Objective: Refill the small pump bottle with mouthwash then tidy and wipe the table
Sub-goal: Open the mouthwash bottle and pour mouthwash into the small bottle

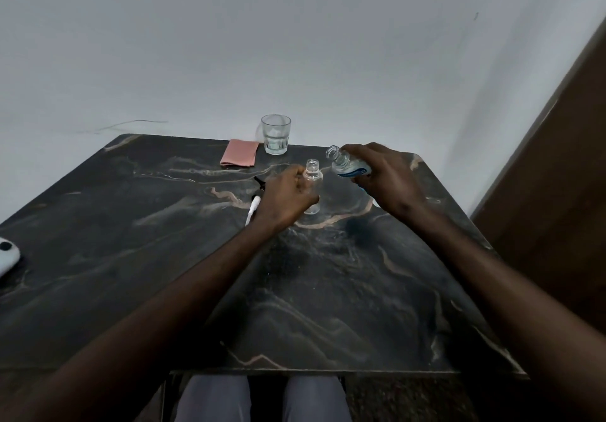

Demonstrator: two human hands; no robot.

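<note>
A small clear pump bottle point(313, 176) stands upright on the dark marble table point(131, 241), its neck uncapped. My left hand point(285, 197) is wrapped around its body. My right hand point(383, 176) holds the clear mouthwash bottle point(346, 164) with a blue label, tilted left, its uncapped mouth just right of and above the small bottle's neck. No liquid stream is visible. The pump head point(257, 192), black top with a white tube, lies on the table left of my left hand.
A folded pink cloth point(239, 153) lies at the table's far edge beside a clear glass tumbler point(276, 135). A white device point(8, 254) sits at the left edge. A white wall is behind and a brown panel stands at the right.
</note>
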